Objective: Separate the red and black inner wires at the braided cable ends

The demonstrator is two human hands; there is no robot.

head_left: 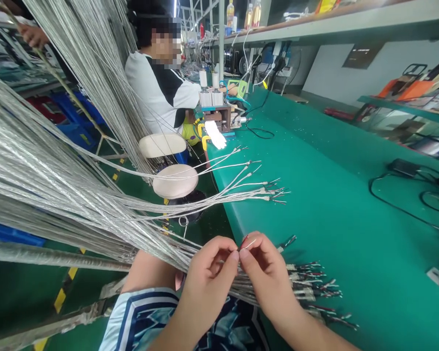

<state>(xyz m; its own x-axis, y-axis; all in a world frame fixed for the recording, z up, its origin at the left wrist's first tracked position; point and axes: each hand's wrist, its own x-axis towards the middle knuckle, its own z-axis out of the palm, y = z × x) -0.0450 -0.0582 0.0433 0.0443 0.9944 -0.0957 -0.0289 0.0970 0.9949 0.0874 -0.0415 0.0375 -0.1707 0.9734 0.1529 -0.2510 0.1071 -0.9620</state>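
My left hand (205,278) and my right hand (267,278) meet at the fingertips over the front edge of a green workbench (314,204). Between them they pinch the end of a thin braided wire (249,244), with a bit of red showing beside it. A large bundle of silver braided cables (58,195) fans across the view from the left and passes beside my hands. Stripped ends of red and dark wires (310,287) lie on the bench to the right of my right hand. More cable ends (263,192) reach over the bench further away.
A seated co-worker (157,83) works at a small bench machine (215,112) further along, near a white glove (215,135). Two round stools (175,180) stand beside the bench. Another person's hand (32,35) shows top left. Blue crates (73,117) stand on the floor left; a shelf (314,29) runs above.
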